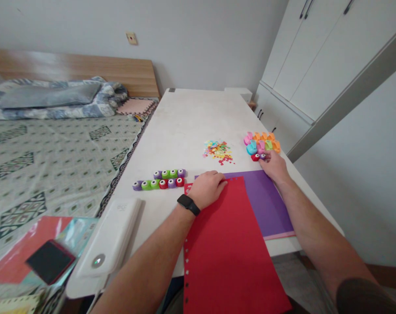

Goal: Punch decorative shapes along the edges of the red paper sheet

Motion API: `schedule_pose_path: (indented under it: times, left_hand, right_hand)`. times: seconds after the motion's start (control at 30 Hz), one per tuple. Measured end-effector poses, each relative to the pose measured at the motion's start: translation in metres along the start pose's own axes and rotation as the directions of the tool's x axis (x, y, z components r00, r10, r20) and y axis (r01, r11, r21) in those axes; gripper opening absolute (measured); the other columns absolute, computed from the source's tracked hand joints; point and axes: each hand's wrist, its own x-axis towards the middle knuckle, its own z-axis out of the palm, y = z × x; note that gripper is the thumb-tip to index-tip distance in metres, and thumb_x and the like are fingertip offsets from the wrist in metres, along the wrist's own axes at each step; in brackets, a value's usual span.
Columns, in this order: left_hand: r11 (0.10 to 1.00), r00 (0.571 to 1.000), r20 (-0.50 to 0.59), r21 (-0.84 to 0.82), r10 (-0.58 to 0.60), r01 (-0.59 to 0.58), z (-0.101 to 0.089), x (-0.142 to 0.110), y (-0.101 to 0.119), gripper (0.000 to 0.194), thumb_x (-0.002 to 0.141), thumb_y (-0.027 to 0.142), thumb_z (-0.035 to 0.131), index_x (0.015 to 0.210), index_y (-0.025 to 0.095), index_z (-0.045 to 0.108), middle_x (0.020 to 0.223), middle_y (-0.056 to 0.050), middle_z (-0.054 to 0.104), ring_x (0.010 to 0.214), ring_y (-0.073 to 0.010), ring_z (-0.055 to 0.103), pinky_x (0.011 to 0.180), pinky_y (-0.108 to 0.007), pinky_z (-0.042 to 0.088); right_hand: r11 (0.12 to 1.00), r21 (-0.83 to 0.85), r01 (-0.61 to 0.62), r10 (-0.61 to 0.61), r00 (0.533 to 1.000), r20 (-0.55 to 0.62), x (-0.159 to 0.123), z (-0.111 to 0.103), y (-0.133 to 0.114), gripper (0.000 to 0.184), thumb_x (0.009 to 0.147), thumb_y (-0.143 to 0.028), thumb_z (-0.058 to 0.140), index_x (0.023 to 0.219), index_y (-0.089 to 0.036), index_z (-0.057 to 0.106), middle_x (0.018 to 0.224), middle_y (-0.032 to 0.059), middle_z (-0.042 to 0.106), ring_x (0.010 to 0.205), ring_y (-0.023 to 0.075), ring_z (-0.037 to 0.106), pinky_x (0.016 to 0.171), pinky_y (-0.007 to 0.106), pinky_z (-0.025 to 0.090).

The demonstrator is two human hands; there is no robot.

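The left hand (208, 190) is resting on the far end of the red sheet (227, 244), fingers loosely bent; whether it is pinching the paper, I cannot tell. The sheet is overhanging the tabletop's (191, 122) near edge and partly covering a purple sheet (266, 203). Toward the right edge, the right hand (273, 166) is touching a small purple punch (262, 156) with its fingertips, which are sitting close together; whether they are gripping it, I cannot tell.
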Motion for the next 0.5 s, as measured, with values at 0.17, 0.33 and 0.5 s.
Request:
schedule_pose_path:
  times: [0.17, 0.33, 0.5]
  left_hand:
    - [1.0, 1.0, 0.005, -0.013, 0.0, 0.0, 0.001, 0.0, -0.001, 0.029, 0.103, 0.035, 0.047, 0.102, 0.018, 0.072, 0.097, -0.01, 0.07, 0.093, -0.0226, 0.066, 0.086, -0.034, 0.052]
    - [1.0, 1.0, 0.005, -0.013, 0.006, -0.005, 0.002, 0.0, -0.001, 0.028, 0.102, 0.034, 0.049, 0.103, 0.019, 0.072, 0.097, -0.01, 0.071, 0.094, -0.0234, 0.067, 0.086, -0.035, 0.053]
    - [1.0, 1.0, 0.012, -0.005, 0.015, -0.015, 0.005, 0.001, -0.002, 0.028, 0.101, 0.032, 0.049, 0.102, 0.017, 0.072, 0.099, -0.011, 0.072, 0.095, -0.0246, 0.069, 0.089, -0.037, 0.054]
  right_hand:
    - [0.999, -0.034, 0.002, -0.008, 0.983, -0.185, -0.004, -0.009, -0.009, 0.046, 0.079, -0.036, 0.068, 0.12, -0.016, 0.064, 0.109, 0.0134, 0.07, 0.089, 0.0252, 0.065, 0.084, 0.041, 0.052]
    - [0.96, 0.087, 0.265, -0.247, 0.952, -0.181, -0.015, -0.015, -0.069, 0.036, 0.087, -0.034, 0.061, 0.119, -0.018, 0.062, 0.113, 0.0137, 0.068, 0.093, 0.0242, 0.064, 0.091, 0.041, 0.051]
    - [0.8, 0.262, 0.539, -0.586, 0.797, 0.148, -0.031, -0.011, -0.176, 0.028, 0.086, -0.032, 0.067, 0.111, -0.02, 0.067, 0.106, 0.0087, 0.071, 0.096, 0.0235, 0.064, 0.089, 0.037, 0.05]
